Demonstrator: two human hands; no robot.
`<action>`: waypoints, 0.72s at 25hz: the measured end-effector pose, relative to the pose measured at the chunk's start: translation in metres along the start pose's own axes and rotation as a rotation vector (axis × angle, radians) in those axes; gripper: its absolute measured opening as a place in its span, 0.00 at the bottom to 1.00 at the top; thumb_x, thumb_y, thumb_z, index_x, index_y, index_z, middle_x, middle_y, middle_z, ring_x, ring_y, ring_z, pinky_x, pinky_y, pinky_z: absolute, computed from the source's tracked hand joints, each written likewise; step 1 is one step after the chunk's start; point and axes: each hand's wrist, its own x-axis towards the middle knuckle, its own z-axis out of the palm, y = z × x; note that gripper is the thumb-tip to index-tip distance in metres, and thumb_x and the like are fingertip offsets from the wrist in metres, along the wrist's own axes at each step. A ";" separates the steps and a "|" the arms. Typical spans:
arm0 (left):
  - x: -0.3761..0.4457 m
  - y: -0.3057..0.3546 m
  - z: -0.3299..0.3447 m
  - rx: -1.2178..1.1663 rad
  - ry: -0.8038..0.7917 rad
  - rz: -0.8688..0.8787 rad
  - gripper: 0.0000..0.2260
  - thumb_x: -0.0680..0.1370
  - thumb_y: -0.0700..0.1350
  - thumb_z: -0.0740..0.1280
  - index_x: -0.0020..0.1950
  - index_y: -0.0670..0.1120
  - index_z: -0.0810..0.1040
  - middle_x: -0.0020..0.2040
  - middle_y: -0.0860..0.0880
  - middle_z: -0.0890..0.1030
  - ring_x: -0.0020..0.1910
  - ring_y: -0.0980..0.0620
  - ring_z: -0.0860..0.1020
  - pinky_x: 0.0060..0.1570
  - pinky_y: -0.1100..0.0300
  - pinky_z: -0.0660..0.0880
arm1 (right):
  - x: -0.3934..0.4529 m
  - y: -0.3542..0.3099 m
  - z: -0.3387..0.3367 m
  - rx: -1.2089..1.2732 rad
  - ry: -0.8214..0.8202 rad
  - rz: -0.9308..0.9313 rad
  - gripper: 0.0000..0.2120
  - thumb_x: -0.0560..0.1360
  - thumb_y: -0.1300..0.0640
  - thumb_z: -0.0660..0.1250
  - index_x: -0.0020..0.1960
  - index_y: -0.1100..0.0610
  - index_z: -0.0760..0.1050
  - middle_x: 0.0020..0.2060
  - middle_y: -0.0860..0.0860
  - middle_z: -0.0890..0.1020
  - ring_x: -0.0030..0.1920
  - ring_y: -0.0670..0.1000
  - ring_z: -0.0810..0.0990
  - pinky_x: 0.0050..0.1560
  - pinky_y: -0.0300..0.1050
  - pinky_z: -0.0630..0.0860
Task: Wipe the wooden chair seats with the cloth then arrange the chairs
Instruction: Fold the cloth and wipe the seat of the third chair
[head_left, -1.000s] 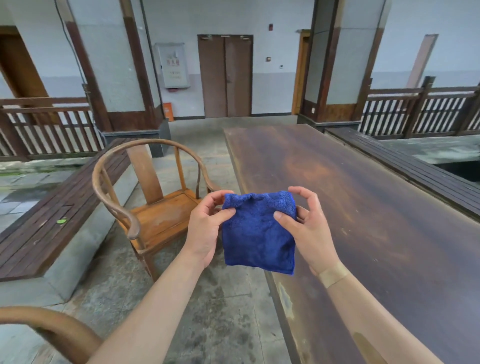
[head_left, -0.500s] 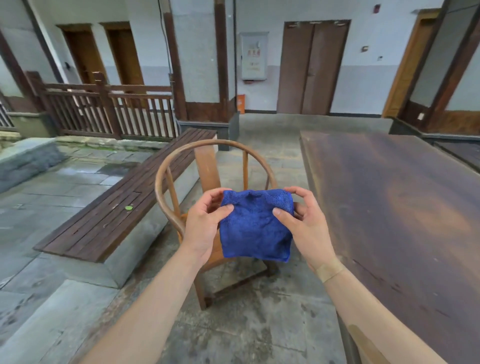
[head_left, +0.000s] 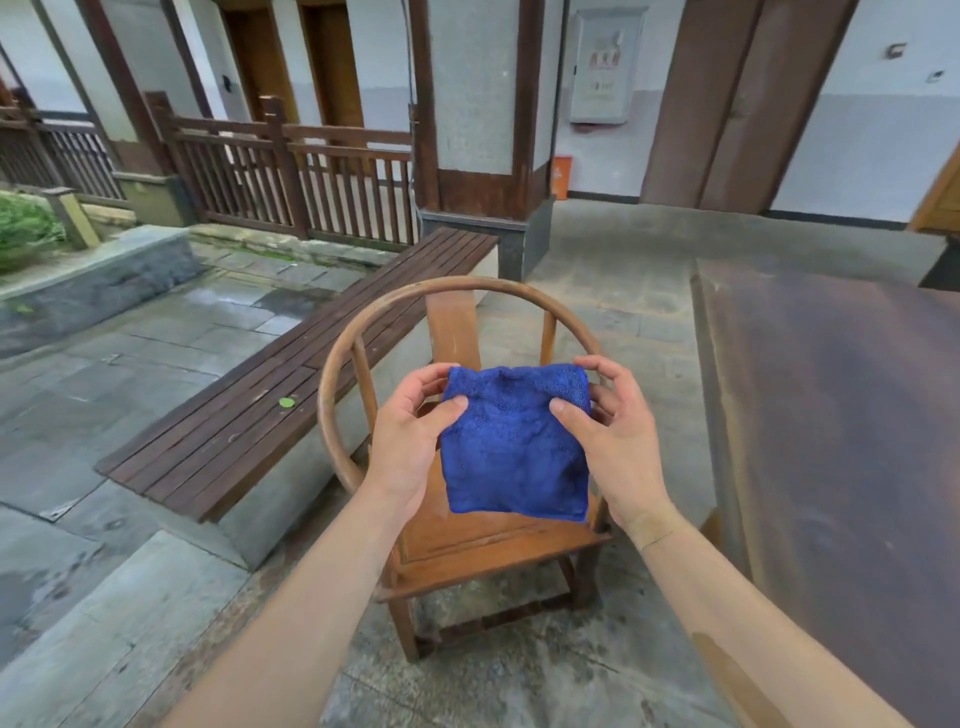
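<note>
You hold the blue cloth (head_left: 514, 447) up in front of you with both hands, above the wooden chair (head_left: 467, 525) and clear of its seat. Your left hand (head_left: 410, 436) pinches the cloth's upper left corner, thumb on the near face and fingers curled behind it. Your right hand (head_left: 613, 441) pinches the upper right corner the same way, thumb pressed on the front and fingers wrapped round the back edge. So each grip is closed on the cloth, neither one spread. The cloth hangs folded into a rough square, its lower edge loose and covering part of the chair's back splat and the rear of the seat from your view.

The chair stands on the stone floor (head_left: 519, 675) directly below your hands, its curved top rail arching round behind the cloth and its seat facing you. The front edge of the seat and the front legs show beneath the cloth. Just to the right of the chair lies the long dark counter (head_left: 841, 415), its near left edge running beside the chair's right arm; whether the two touch you cannot tell from here. To the left of the chair a slatted wooden bench (head_left: 291, 395) stretches away toward a pillar (head_left: 478, 104), with a small green leaf (head_left: 286, 402) lying on its slats. A wooden railing (head_left: 291, 176) runs behind the bench's far end.
</note>
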 end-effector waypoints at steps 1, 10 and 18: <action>0.020 -0.003 0.003 0.012 0.024 0.000 0.14 0.70 0.41 0.72 0.50 0.57 0.84 0.54 0.49 0.84 0.58 0.47 0.80 0.63 0.43 0.76 | 0.026 0.008 0.004 0.009 -0.018 0.005 0.21 0.75 0.65 0.72 0.57 0.42 0.75 0.44 0.50 0.87 0.44 0.51 0.83 0.53 0.51 0.81; 0.156 -0.054 -0.033 0.047 0.298 -0.061 0.14 0.77 0.31 0.68 0.54 0.51 0.80 0.52 0.51 0.83 0.50 0.58 0.81 0.50 0.62 0.78 | 0.191 0.097 0.089 -0.002 -0.229 0.088 0.21 0.73 0.62 0.73 0.55 0.38 0.76 0.45 0.49 0.87 0.43 0.50 0.81 0.55 0.58 0.79; 0.244 -0.183 -0.075 0.043 0.387 -0.258 0.14 0.77 0.32 0.68 0.52 0.51 0.81 0.49 0.52 0.83 0.48 0.56 0.81 0.53 0.58 0.78 | 0.261 0.236 0.147 -0.053 -0.256 0.304 0.20 0.75 0.64 0.72 0.57 0.41 0.76 0.49 0.47 0.87 0.49 0.49 0.84 0.60 0.62 0.78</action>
